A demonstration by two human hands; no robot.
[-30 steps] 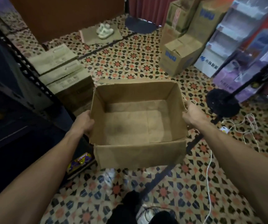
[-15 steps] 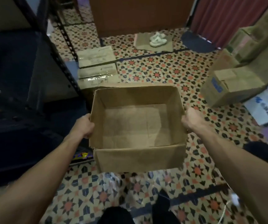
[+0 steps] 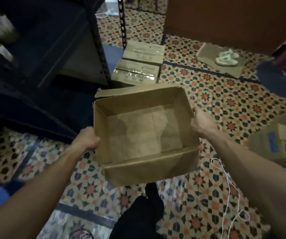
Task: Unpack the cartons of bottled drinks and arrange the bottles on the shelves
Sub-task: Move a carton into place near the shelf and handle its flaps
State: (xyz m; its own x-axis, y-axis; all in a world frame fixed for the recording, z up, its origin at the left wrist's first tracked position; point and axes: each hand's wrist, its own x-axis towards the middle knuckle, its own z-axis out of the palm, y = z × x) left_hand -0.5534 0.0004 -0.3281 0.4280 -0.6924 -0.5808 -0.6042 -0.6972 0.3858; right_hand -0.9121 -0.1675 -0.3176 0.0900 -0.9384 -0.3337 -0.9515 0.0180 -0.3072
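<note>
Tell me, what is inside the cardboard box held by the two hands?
Nothing: the box shows only its bare, creased bottom, no bottles. The near wall covers a thin strip of the bottom at the front.

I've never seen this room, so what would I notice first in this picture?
An empty cardboard carton is held in the middle, gripped on its sides by the left hand and the right hand. Below it spreads a bright star-patterned floor. Behind, two sealed cartons stand beside a dark shelf rack, and white sandals lie at the upper right.
</note>
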